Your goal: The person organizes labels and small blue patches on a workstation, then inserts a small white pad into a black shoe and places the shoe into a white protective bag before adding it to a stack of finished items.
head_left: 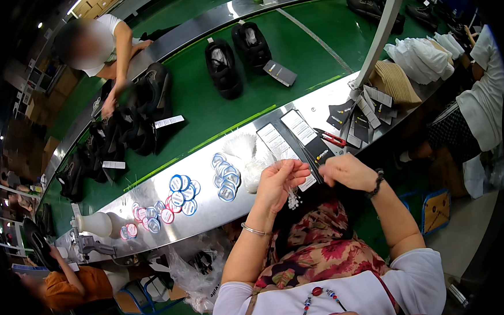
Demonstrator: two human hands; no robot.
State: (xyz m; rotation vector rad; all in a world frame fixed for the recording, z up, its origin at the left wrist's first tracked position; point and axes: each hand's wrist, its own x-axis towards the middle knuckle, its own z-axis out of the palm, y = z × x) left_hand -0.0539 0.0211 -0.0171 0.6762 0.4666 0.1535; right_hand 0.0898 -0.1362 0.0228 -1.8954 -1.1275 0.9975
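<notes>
The left hand (281, 181) was pinched shut on a small clear plastic bag (292, 196) that hung from its fingers, just in front of the metal counter (209, 209). The right hand (348, 172) was closed on the lower end of a bunch of black hang tags (315, 148), whose upper ends lay on the counter beside white labels (274, 139). Red scissors (334, 139) lay on the counter just right of the tags. Left of the hands, round blue and red stickers (182, 193) were spread over the counter, with a white crumpled bag (246, 158) between them and the labels. Beyond the counter ran a green belt (308, 44) carrying two black shoes (237, 57). Further left along the counter, another person's hand (108, 105) reached into a heap of black shoes (129, 124).
</notes>
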